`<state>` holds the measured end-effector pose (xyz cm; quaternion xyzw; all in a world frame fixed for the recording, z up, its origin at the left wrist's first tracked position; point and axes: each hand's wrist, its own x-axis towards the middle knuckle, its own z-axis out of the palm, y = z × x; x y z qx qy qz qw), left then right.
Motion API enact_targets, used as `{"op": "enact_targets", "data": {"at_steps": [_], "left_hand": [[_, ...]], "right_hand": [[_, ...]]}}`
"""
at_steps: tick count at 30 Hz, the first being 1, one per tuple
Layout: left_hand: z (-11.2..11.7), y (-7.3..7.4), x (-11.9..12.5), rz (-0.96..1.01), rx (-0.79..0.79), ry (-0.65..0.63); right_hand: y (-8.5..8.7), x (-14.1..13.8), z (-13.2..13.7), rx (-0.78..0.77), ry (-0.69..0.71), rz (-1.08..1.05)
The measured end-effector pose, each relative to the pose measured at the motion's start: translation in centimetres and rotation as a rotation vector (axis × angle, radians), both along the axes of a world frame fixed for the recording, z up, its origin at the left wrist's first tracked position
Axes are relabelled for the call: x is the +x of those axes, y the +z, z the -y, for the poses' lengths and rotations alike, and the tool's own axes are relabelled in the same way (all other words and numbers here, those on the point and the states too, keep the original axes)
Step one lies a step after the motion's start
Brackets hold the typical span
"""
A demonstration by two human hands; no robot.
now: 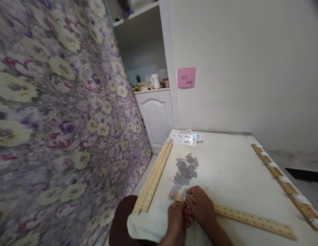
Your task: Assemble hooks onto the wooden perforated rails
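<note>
A pale wooden strip with rows of holes [253, 218] lies across the front of the table, its left end by my hands. My right hand [201, 206] lies over the strip, its fingers bent and pinched near that end. Right beside it, my left hand [176, 217] is closed at the strip's near edge, the fingertips of both hands meeting. Whatever is between the fingers is too small to make out. Clear plates with metal hooks [176, 195] sit on or against the strip's left end. Beyond them is a loose pile of similar clear hook pieces [186, 169].
Two more holed wooden strips [155, 181] lie along the table's left edge. Another strip with white round pieces [282, 179] runs along the right edge. Clear plastic packaging [183, 139] is at the back. A floral curtain [71, 119] hangs at left; a brown stool [122, 218] stands below.
</note>
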<state>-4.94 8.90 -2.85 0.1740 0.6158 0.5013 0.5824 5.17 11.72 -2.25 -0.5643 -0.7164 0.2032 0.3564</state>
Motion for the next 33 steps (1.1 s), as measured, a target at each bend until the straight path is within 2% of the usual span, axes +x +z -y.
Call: {"op": "enact_targets", "data": {"at_steps": [12, 23, 33], "left_hand": [[-0.04, -0.03, 0.13, -0.033, 0.010, -0.019], [0.12, 0.51, 0.18, -0.039, 0.014, -0.036], [-0.02, -0.13, 0.10, -0.063, 0.020, -0.027]], "right_hand": [[-0.61, -0.14, -0.32, -0.047, -0.002, 0.020], [-0.60, -0.22, -0.25, -0.021, -0.018, 0.023], [-0.88, -0.25, -0.30, -0.015, -0.025, 0.025]]}}
